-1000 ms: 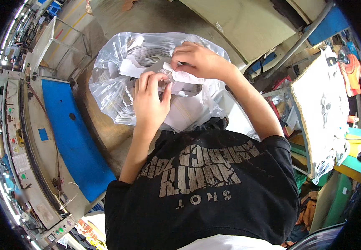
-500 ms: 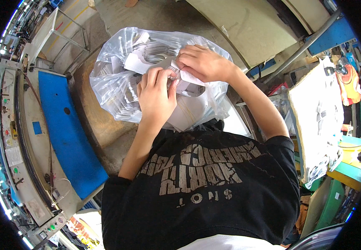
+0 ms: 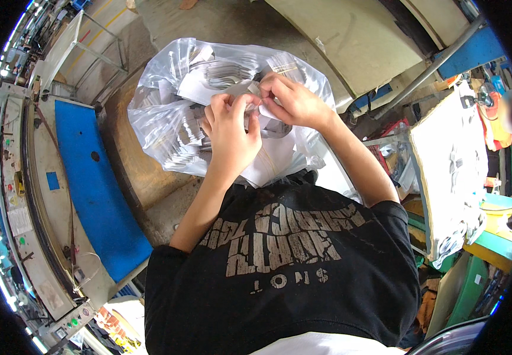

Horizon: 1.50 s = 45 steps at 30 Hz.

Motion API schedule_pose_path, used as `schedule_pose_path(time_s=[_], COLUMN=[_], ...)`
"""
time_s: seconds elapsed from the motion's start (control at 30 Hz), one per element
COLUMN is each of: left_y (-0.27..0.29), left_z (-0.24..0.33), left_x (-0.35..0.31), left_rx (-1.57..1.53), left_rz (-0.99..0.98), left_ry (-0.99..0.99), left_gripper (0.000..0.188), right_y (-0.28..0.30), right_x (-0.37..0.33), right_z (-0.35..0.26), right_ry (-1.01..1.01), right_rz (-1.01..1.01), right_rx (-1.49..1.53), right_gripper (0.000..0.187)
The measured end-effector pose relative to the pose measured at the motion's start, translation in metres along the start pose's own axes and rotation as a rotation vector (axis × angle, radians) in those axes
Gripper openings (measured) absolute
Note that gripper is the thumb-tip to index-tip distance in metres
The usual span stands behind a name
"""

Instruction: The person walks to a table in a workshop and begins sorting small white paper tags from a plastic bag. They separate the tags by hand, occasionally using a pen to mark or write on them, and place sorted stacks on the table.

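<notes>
A clear plastic bag stands open in front of me, filled with bundles of thin, flat white-grey pieces. Over its middle, my left hand has its thumb and fingers bent into a pinch. Beside it, my right hand is closed too, its fingertips meeting those of the left. Between them shows a bit of pale, flat sheet; its kind is unclear, and the fingers cover most of it. Below the hands, a larger white sheet lies at the bag's near side.
A long machine bench with a blue panel runs along the left. Beyond the bag at the upper right is a pale tabletop. To the right stands a white padded board, with green and yellow items behind it.
My left hand has moved slightly right. My right hand has shifted right and lower and turned, uncovering a bundle at the bag's far right. The fingertips now meet over the small sheet.
</notes>
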<state>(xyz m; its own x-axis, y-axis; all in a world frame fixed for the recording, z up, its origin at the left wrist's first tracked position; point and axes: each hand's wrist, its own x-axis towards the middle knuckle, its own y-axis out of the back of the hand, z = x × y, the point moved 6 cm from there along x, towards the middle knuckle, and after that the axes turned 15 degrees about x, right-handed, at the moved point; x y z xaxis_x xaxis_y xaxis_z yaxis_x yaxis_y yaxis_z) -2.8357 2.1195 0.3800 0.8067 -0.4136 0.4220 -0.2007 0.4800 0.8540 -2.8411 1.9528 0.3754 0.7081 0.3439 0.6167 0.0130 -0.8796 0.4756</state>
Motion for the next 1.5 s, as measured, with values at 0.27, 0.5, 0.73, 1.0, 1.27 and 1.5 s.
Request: schedule_pose_path(time_s=[0.27, 0.5, 0.73, 1.0, 1.27, 1.5], left_y=[0.0, 0.0, -0.004, -0.001, -0.005, -0.006], left_z=[-0.004, -0.01, -0.011, -0.011, -0.018, -0.017], left_x=[-0.001, 0.0, -0.002, -0.003, -0.004, -0.005], left_rx=[-0.192, -0.318, -0.382, -0.4, -0.491, -0.537], left_rz=[-0.19, -0.257, -0.285, -0.269, -0.241, -0.28], left_ry=[0.059, 0.053, 0.024, 0.034, -0.008, 0.014], left_gripper=[0.036, 0.042, 0.048, 0.047, 0.052, 0.048], right_y=[0.009, 0.006, 0.005, 0.001, 0.001, 0.01], right_x=[-0.028, -0.053, -0.052, -0.034, -0.046, -0.061], right_z=[-0.018, -0.002, 0.006, -0.002, -0.023, -0.013], right_ry=[-0.145, -0.378, -0.402, -0.496, -0.469, -0.539], right_rz=[0.115, 0.136, 0.292, 0.344, 0.256, 0.34], right_rx=[0.053, 0.127, 0.215, 0.06, 0.079, 0.271], right_gripper=[0.04, 0.049, 0.046, 0.055, 0.064, 0.064])
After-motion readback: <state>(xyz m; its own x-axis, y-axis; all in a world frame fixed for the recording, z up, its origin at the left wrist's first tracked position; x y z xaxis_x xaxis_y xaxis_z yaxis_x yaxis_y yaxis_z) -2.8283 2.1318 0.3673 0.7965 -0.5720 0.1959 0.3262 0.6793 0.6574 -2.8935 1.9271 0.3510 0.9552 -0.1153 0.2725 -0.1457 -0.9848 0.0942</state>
